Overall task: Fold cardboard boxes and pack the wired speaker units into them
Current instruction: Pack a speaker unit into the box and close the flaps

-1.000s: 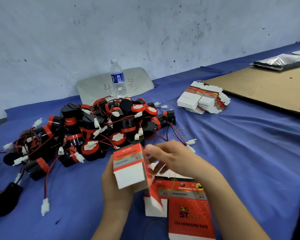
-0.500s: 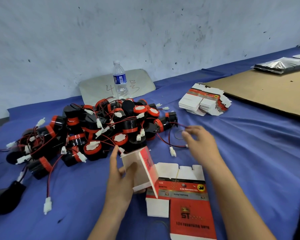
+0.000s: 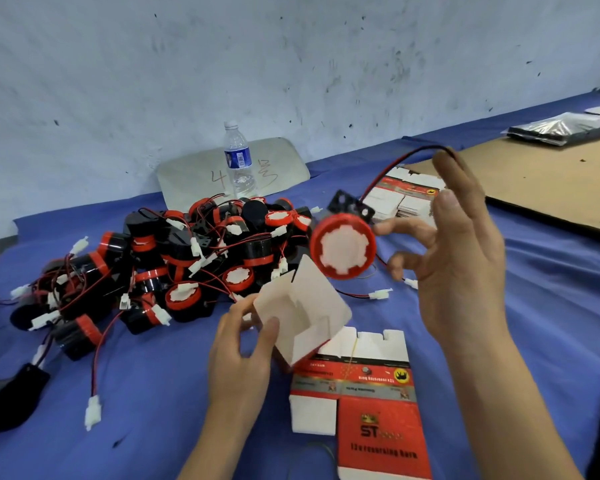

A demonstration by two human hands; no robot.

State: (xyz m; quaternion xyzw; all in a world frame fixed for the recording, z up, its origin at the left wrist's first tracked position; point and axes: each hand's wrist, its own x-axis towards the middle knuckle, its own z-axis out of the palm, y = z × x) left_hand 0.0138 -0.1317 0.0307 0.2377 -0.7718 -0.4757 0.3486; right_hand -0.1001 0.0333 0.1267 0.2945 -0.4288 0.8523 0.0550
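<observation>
Head view of a packing station covered with a blue cloth [image 3: 551,306]. The left hand [image 3: 239,351] grips a folded box [image 3: 305,306] between thumb and fingers, held just above the cloth with its open mouth tilted up and its pale inside showing. The right hand [image 3: 465,258] is raised with fingers spread apart and nearly straight. A speaker unit [image 3: 343,245], red-rimmed with a white centre, hangs in the air just above the box mouth and beside the lower fingertips. Its red-and-black wire [image 3: 395,164] runs up to the topmost finger and passes behind it, so whether it is pinched or merely draped there cannot be told. A white connector [image 3: 380,294] lies on the cloth below the unit. A pile of speaker units [image 3: 187,261] with tangled leads occupies the left of the cloth. A flat box blank [image 3: 371,410], printed red, lies near the front edge, under the right forearm. A stack of flat boxes [image 3: 406,195] sits behind the raised hand, next to a brown cardboard sheet [image 3: 551,181]. A water bottle [image 3: 238,161] stands upright by the wall [image 3: 291,64].
</observation>
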